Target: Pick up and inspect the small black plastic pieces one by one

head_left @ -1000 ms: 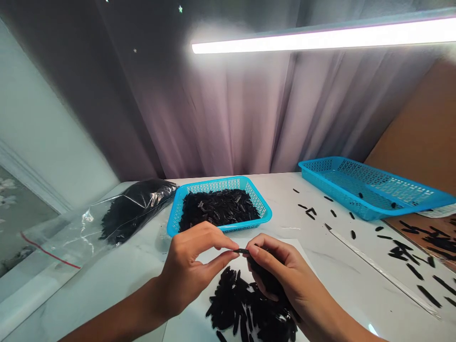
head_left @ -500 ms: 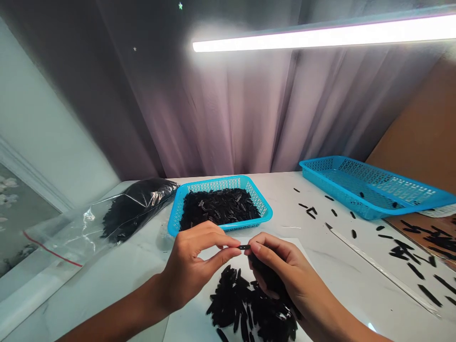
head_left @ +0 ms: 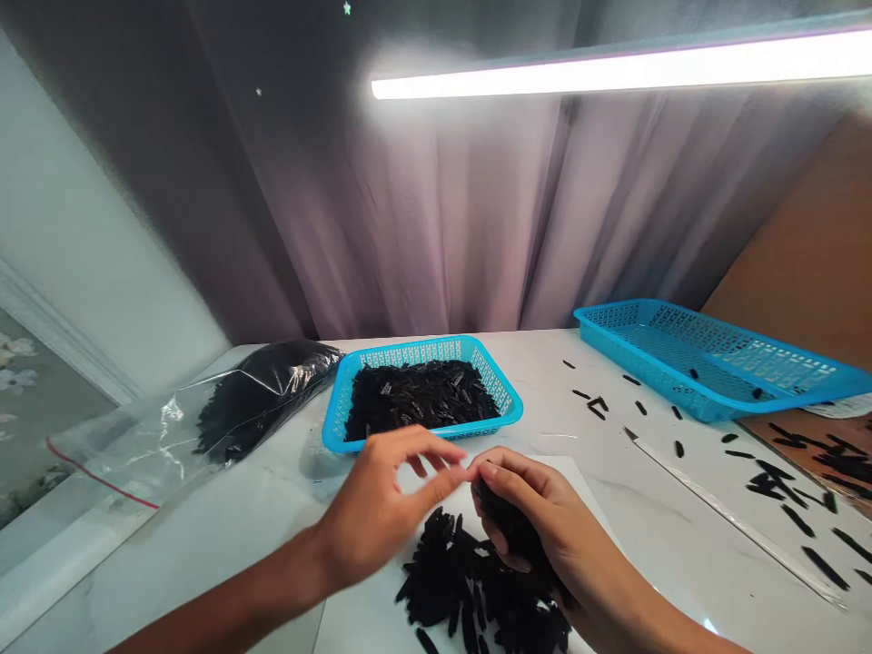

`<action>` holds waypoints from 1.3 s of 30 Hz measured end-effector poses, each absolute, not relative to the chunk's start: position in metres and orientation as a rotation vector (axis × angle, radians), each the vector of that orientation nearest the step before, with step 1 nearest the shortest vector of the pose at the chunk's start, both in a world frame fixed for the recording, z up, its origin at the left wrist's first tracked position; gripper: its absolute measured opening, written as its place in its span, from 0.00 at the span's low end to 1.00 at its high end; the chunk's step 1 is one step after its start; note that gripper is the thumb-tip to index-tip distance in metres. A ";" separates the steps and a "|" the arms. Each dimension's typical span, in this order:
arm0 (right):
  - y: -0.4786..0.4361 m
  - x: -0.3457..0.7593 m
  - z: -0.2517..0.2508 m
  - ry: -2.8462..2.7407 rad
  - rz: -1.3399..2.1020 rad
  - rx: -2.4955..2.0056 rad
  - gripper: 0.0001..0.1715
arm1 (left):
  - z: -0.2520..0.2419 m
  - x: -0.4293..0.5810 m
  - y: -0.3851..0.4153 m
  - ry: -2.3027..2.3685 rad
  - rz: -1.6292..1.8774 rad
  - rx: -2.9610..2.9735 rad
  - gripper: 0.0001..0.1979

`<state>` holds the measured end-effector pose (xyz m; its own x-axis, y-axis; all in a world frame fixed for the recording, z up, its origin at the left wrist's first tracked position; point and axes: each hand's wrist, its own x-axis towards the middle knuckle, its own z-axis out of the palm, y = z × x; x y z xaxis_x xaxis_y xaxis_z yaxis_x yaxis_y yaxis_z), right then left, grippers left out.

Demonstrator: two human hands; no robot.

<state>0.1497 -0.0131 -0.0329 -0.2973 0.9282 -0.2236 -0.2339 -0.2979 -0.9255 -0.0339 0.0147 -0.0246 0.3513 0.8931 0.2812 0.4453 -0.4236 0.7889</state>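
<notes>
My right hand (head_left: 538, 518) is closed around a bunch of small, narrow black pieces (head_left: 514, 522). Its thumb and index finger press together at the front; anything pinched between them is hidden. Meeting those fingertips from the left is my left hand (head_left: 399, 495), slightly blurred, its thumb and index finger parted and no piece visible between them. Below both hands, a loose pile of black pieces (head_left: 440, 563) lies on a white sheet (head_left: 361, 613). Just beyond the hands stands a blue basket (head_left: 510, 409) heaped with more black pieces.
At left lies a clear plastic bag (head_left: 156, 445) of black pieces. A second blue basket (head_left: 722, 363) stands at the back right, with a few pieces in it. Scattered black pieces (head_left: 769, 477) and a long white stick with a dark tip (head_left: 728, 513) lie on the right.
Half a second ago both hands pinched one small black piece between them. Now my left fingers have parted and the piece no longer shows. My right hand keeps its grip on the bunch.
</notes>
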 end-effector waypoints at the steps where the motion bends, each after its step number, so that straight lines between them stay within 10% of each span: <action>1: -0.014 0.150 -0.034 -1.083 1.699 -1.043 0.22 | -0.023 -0.029 0.008 1.131 0.930 1.934 0.07; 39: -0.012 0.158 -0.030 -1.274 1.583 -1.058 0.21 | -0.021 -0.031 0.005 1.077 1.162 1.792 0.04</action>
